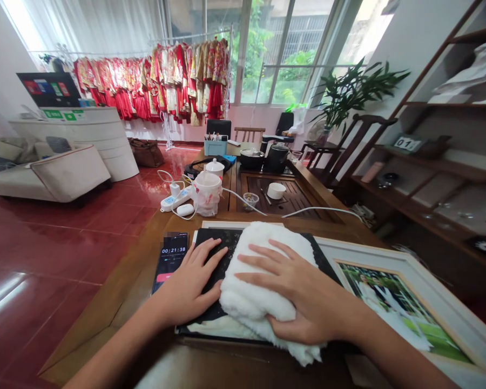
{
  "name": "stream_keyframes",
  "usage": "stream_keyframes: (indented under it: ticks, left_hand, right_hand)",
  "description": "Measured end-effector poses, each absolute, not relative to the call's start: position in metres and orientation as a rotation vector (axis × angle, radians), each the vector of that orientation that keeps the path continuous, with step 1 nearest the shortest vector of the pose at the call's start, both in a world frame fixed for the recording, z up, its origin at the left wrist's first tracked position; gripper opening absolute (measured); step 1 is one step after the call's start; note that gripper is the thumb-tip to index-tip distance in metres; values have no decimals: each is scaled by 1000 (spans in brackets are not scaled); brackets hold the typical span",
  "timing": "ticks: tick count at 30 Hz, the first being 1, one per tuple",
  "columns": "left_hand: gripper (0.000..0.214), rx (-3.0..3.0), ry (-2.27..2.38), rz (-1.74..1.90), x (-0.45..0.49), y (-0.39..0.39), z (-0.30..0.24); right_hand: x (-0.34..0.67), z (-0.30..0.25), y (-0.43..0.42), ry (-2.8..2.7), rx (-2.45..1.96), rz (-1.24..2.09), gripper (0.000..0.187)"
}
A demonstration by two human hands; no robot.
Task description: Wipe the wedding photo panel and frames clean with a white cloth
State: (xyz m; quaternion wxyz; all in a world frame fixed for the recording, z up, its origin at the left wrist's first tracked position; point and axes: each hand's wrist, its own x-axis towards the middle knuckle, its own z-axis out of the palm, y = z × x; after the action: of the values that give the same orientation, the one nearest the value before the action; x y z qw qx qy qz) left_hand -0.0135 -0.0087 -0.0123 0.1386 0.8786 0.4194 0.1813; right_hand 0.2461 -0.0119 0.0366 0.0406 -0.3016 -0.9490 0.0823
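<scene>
White cloth: folded thick, center of frame, under the right hand. Right fingers long and spread, laid over the cloth's top rather than closed around it; thumb apart from them, toward its lower edge. Left hand: fingers extended, moderately spread, resting flat on a black panel that lies beneath the cloth; thumb just beside the cloth's left edge. Pale patch on the panel, lower middle of frame. Phone just left of the panel, display 00:21:38. Framed photograph, lower right, near the panel. Beyond, middle of frame: wrapped cup, power strip, small white bowl. Upper left to center: hanging red-and-gold garments.
</scene>
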Motion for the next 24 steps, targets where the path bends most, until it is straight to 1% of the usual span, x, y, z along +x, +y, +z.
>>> stream_keyframes:
  ticks: [4,11,19,24]
  left_hand:
    - [55,2551,1201,526,-14,-8,-15]
    - [55,2571,1221,505,-16,-11,-16]
    - [55,2553,1210,520,-14,-8,-16]
    - [55,2576,1218,474,-14,-9,-16]
  right_hand:
    - [251,35,-7,-2890,-924,250,72]
    - [264,30,4,-2837,-1019,144,72]
    - [250,33,-9,-2900,-912,233,78]
    - [255,33,-4,-2906,-936,197,76]
